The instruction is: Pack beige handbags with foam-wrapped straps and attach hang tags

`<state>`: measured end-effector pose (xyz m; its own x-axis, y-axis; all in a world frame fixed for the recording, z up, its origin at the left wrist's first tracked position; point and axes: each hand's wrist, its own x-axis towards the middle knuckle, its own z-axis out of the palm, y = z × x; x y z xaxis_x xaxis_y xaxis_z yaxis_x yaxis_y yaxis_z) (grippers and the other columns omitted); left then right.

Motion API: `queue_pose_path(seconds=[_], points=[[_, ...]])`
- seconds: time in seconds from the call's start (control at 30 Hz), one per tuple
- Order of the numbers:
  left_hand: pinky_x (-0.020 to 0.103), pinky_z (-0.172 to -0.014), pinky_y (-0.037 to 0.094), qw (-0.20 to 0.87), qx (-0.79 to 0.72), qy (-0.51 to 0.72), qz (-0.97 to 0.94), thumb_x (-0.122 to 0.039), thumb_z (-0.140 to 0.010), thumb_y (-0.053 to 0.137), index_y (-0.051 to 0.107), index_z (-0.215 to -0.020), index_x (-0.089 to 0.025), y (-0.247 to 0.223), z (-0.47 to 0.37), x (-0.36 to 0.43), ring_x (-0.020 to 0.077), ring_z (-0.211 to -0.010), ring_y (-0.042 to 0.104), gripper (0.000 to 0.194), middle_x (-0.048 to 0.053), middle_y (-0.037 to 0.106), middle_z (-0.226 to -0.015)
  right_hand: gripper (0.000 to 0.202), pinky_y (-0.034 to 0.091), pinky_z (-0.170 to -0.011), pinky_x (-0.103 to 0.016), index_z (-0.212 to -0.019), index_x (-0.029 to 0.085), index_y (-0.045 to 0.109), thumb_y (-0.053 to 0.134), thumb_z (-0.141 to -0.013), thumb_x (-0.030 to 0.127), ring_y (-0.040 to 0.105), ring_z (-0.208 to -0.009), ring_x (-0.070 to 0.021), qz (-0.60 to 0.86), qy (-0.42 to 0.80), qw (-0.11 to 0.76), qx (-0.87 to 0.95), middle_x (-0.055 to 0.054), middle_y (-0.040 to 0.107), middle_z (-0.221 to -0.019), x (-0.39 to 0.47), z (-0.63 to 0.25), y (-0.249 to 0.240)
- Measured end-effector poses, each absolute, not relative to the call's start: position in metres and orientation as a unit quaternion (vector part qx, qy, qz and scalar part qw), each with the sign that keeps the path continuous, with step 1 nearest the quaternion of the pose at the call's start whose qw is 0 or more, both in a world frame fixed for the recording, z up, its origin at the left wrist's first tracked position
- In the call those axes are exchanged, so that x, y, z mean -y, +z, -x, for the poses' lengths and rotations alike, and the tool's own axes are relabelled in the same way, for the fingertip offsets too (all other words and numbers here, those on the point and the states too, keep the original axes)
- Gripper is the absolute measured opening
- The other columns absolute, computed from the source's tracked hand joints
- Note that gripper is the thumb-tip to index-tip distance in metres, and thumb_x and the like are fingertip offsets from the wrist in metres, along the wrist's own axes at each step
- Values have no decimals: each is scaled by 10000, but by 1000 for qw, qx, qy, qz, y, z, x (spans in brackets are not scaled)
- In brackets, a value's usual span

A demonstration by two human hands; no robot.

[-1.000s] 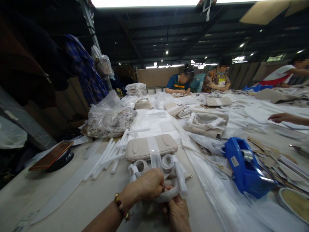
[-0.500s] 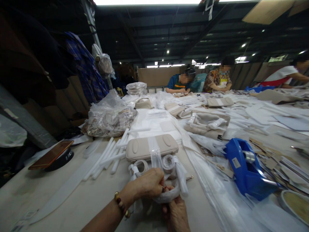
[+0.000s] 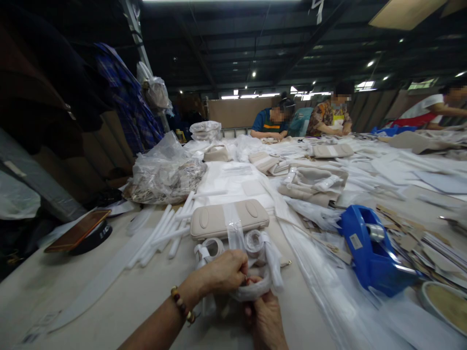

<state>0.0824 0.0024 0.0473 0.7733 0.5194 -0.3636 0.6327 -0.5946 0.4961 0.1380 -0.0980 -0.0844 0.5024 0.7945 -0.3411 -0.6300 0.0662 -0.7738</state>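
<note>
A beige handbag (image 3: pixel 207 221) lies on the table in front of me, with a clear plastic strip (image 3: pixel 233 218) round its middle. On my side of it are rolled straps (image 3: pixel 254 241) in clear wrap and a bag handle (image 3: pixel 255 291) covered in white film. My left hand (image 3: pixel 228 270) is closed in a pinch above the handle; what its fingertips hold is hidden. From below, my right hand (image 3: pixel 268 313) has its fingers closed round the wrapped handle, with fingertips showing inside the loop close to the left hand's.
White tubes (image 3: pixel 164 231) and a phone-like flat brown object (image 3: pixel 78 231) lie left. A blue tape dispenser (image 3: pixel 368 257) and a round tub (image 3: pixel 445 301) stand right. Beyond are a plastic bag (image 3: pixel 164 170), more beige bags (image 3: pixel 314 187) and several people (image 3: pixel 272 121) at work.
Both hands stay at the wrapped handle, with only slight finger movement. The whole view has shifted a little.
</note>
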Motion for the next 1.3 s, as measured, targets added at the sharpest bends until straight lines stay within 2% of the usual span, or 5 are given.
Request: queue_pose_path(seconds=[0.33, 0.7, 0.97, 1.13, 1.3], points=[[238, -559, 340, 260, -305, -95, -911, -211, -726, 526, 562, -638, -158, 41, -87, 2, 161, -666, 522, 109, 59, 611, -747, 510, 185, -359, -171, -797, 196, 536, 787, -526, 547, 303, -338, -42, 450, 491, 739, 98, 109, 407, -399, 97, -137, -84], [266, -537, 322, 246, -303, -78, -918, -396, -753, 555, 491, -531, -175, 44, -87, 2, 169, -587, 484, 320, 57, 557, -616, 514, 201, -367, -174, -766, 196, 506, 720, -566, 618, 308, -330, -41, 447, 480, 746, 115, 115, 402, -384, 96, -136, -79], [221, -592, 346, 336, -339, 25, -878, -14, -580, 510, 474, -519, -160, 36, -84, -1, 117, -638, 496, 162, -22, 539, -646, 428, 197, -362, -167, -676, 160, 554, 691, -653, 564, 309, -343, -36, 482, 463, 723, 175, 83, 413, -398, 105, -134, -74], [203, -427, 335, 441, -397, 83, -801, -100, -656, 460, 465, -616, -175, 27, -85, 1, 93, -432, 463, 85, -59, 469, -505, 419, 193, -345, -185, -645, 158, 566, 666, -664, 565, 288, -335, -42, 518, 452, 698, 198, 55, 468, -434, 111, -133, -65], [183, -351, 290, 509, -408, 120, -748, -176, -699, 414, 381, -691, -200, 27, -86, 0, 51, -337, 352, 42, -53, 526, -565, 250, 354, -505, -238, -616, 187, 651, 602, -747, 394, 487, -525, -137, 627, 335, 600, 368, 0, 565, -548, 121, -144, -62]])
